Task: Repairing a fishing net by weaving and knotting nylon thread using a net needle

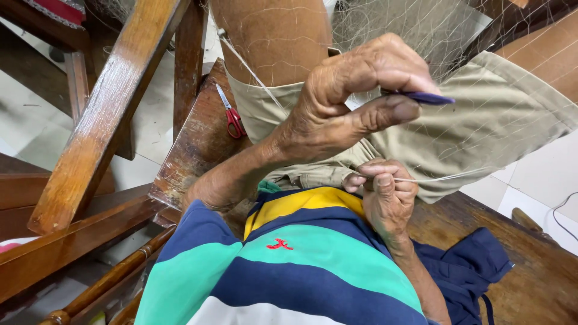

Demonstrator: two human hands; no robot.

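Note:
My left hand point(355, 102) is raised over my lap and pinches a flat purple netting needle point(430, 97) between thumb and fingers. Lower down, close to my striped shirt, my right hand point(385, 195) is closed on a thin pale line point(445, 176) that runs off to the right. A fine, nearly clear fishing net point(421, 24) drapes over my bare thigh and khaki shorts point(481, 120). A strand of it slants from the upper left down behind my left hand.
Red-handled scissors point(232, 114) lie on the worn wooden bench point(192, 144) left of my leg. A dark blue cloth point(463, 271) is bunched on the bench at lower right. Wooden furniture beams point(102, 120) slant across the left. A white cable point(563, 210) lies on the tiled floor.

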